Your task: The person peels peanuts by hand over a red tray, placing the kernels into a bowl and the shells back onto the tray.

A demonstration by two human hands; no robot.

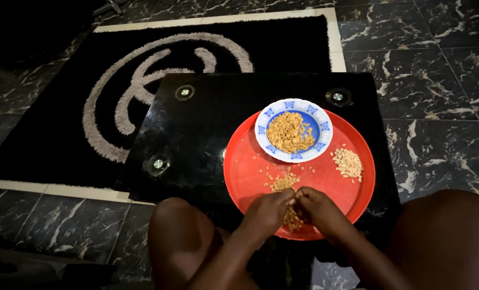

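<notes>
- Pinching at a small seed between their fingertips, the left hand (269, 210) and right hand (319, 210) met over the near edge of the red tray (245, 166).
- A loose pile of seeds (286, 182) lay on the tray just beyond the hands.
- A blue-and-white bowl (321, 124) of seeds sat at the tray's far side.
- Paler shelled seeds (348, 162) lay at the tray's right.
- The tray rested on a black glass table (196, 134).

Both hands: left (269, 210), right (320, 210) pinching seeds (284, 182) over red tray (245, 166); blue-white bowl (293, 130) behind.
</notes>
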